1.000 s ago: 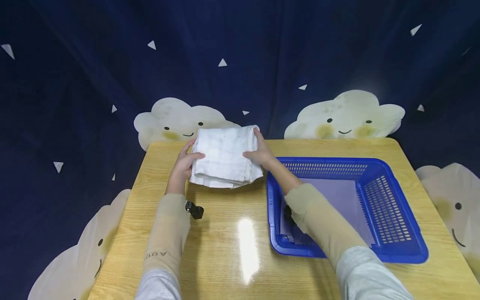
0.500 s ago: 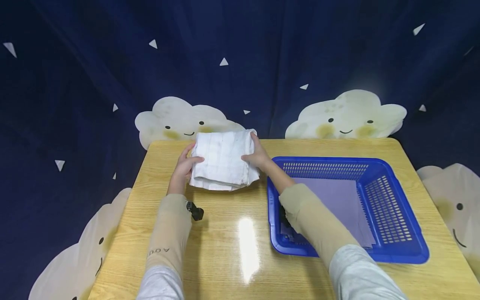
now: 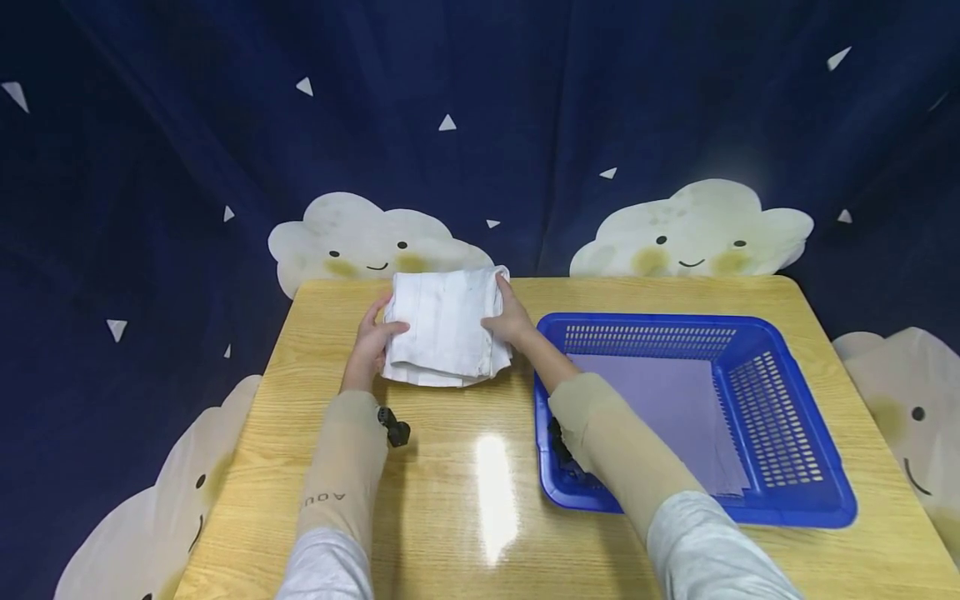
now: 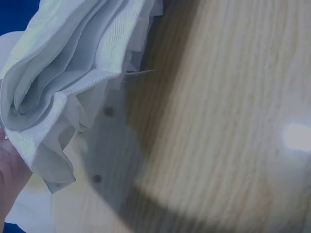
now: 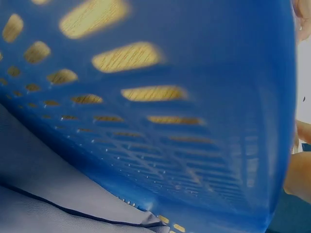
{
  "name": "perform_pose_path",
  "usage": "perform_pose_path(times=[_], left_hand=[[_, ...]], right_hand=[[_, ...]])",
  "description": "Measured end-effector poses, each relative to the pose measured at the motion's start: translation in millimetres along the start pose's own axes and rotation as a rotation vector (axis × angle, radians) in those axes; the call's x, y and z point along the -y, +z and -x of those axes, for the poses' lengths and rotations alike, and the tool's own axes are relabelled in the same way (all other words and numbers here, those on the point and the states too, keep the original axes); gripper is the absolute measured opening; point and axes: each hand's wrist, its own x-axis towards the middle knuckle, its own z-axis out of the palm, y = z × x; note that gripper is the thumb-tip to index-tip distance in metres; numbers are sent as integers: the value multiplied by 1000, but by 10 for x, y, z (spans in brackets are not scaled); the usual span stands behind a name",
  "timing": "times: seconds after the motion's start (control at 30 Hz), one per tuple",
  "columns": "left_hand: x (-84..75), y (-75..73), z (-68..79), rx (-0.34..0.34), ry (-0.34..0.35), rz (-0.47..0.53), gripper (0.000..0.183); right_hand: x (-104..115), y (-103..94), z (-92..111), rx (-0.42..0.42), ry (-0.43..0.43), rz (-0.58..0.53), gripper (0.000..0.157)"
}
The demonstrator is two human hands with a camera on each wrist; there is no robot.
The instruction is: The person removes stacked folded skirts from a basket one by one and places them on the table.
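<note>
A folded white cloth [image 3: 446, 323] in several layers is held between both hands near the table's far edge. My left hand [image 3: 367, 346] grips its left side, thumb on top and fingers behind. On the opposite side my right hand [image 3: 512, 318] pinches it the same way, thumb over the top layer. The left wrist view shows the cloth's loose layered folds [image 4: 63, 92] above the table, with a shadow beneath and part of the left hand [image 4: 10, 170] at the frame edge. In the right wrist view the basket wall hides most of the right hand [image 5: 297, 177].
A blue plastic basket [image 3: 813, 417] with slotted walls stands on the right of the wooden table [image 3: 442, 517], under the right forearm. Flat lavender-grey fabric [image 3: 660, 400] lies inside it. A dark blue curtain [image 3: 360, 117] with printed clouds hangs behind the table.
Both hands have brought the white cloth slightly lower and nearer to me, and its right side has shifted left. The right forearm has moved left over the basket.
</note>
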Motion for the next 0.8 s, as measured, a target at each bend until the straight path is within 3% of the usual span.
perform_pose_path(times=[0.07,0.1,0.3,0.6,0.8], left_hand=[[24,7,-7,-9,11,4,77],[36,9,-15,-11,17,5,77],[107,32,-63,-23,36,19,76],[176,74,-55,-58,22,-40,73],[233,68,-102,-71,40,-37,74]], right_hand=[[-6,11,-25,-3,26,-2,92],[97,-14,42,6,56,12,90],[256,-58,189,34,67,8,85],[4,-6,64,110,133,-20,89],[58,-25,104,145,166,-49,87]])
